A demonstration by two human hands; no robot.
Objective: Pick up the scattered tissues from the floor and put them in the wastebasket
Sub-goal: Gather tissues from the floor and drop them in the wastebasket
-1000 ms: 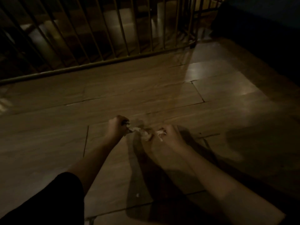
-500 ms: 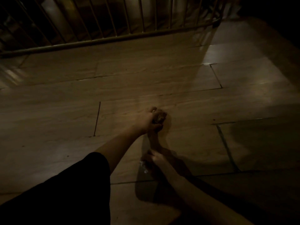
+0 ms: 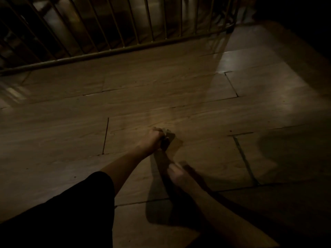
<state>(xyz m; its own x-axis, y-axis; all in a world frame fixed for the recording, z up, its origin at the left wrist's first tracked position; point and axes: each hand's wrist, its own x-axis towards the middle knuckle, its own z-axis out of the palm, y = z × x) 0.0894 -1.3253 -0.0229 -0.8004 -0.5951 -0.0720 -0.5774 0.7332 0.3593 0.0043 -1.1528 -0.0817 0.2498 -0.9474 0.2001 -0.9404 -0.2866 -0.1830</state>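
Note:
The scene is dim. My left hand (image 3: 155, 138) is stretched forward over the wooden floor, fist closed around a crumpled tissue (image 3: 168, 135) that pokes out past the knuckles. My right hand (image 3: 176, 173) is nearer to me and lower, blurred by motion, fingers curled; a pale scrap shows at its top, but I cannot tell for sure that it is a tissue. No wastebasket is in view.
A metal railing (image 3: 125, 49) with vertical bars runs across the far edge of the floor. The plank floor (image 3: 197, 104) has a brighter patch at the right. A dark mass fills the far right corner. My black sleeve (image 3: 71, 212) covers the lower left.
Both hands held tissue together a second ago. Since then the right hand has drawn back toward me, while the left stays forward with the crumpled tissue in its fist.

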